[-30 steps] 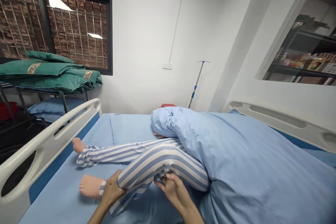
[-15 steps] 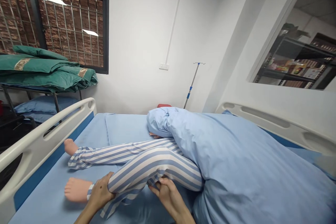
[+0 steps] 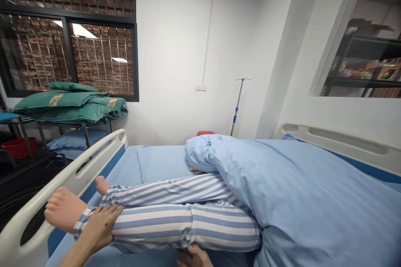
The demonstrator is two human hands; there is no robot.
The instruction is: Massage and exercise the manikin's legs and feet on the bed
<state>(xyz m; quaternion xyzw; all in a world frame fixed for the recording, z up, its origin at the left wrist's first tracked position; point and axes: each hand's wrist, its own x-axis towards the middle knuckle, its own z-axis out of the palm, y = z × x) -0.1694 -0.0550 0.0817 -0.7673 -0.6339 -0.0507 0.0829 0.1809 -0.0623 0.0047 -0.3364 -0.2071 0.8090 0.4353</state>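
Note:
A figure with a smooth, manikin-like foot lies on the bed in blue-and-white striped trousers. My left hand is wrapped over the near lower leg, just above the ankle. Beneath that knee, my right hand touches the trouser cloth from below, its fingers partly hidden by the leg and cut off by the bottom edge. The near leg is nearly straight, with its foot raised off the sheet. Behind it, the far leg rests on the bed. A light blue quilt covers the upper body.
White bed end boards stand at left and right. An IV pole is behind the bed. Green folded bedding lies on a rack at left, near a red basin. A barred window is above.
The near leg has gone from bent at the knee to nearly straight. Its foot has risen off the sheet toward the left end board, with my left hand on it. My right hand is lower in view.

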